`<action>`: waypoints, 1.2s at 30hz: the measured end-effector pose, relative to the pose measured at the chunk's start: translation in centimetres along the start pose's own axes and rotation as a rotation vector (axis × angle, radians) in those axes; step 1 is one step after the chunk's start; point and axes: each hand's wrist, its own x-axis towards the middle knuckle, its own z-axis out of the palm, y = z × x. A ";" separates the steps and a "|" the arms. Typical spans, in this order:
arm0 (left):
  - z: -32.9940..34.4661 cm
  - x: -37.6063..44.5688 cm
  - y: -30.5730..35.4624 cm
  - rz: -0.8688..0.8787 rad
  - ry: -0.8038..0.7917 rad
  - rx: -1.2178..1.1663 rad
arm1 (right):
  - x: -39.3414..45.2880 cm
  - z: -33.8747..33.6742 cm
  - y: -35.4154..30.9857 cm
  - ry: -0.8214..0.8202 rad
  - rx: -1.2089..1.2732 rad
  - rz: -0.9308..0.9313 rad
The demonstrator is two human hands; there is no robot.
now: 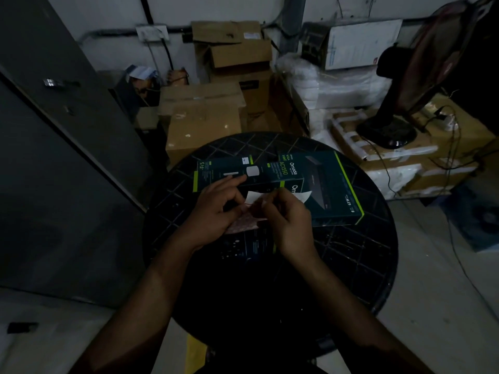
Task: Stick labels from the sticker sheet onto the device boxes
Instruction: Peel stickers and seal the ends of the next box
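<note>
Your left hand [216, 209] and right hand [286, 214] both pinch the sheet [253, 201] with curled fingers, just above the near box [251, 171]. Too dim to see a lifted label; it may tear or fold onto itself if you peel fast.

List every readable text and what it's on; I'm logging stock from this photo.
"Omada" and "AC1350": on the left box.
"-Fi 5": the same box's left end.
"Om", cut off by paper: on the right box.
Fine print on both boxes and on the cartons behind: too blurred to read.
</note>
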 end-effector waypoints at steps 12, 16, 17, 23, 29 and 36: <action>0.6 -0.6 0.3 0.000 0.048 0.096 | 2.0 -4.8 2.7 -0.300 -0.319 -0.048; 1.6 -1.0 0.2 0.010 0.088 0.230 | 3.4 -6.1 6.9 -0.527 -0.594 0.383; 1.8 -1.1 0.2 0.011 0.098 0.244 | 3.6 -6.0 8.4 -0.586 -0.684 0.497; 1.9 -1.2 0.3 0.007 0.091 0.254 | 3.8 -5.3 20.2 -0.773 -0.962 0.461; 1.6 -1.1 -0.4 0.053 0.064 0.256 | 0.2 -5.7 19.0 -0.531 -0.793 0.373; 1.8 -0.8 -0.8 0.073 0.080 0.271 | -0.3 -7.1 20.9 -0.312 -0.589 0.168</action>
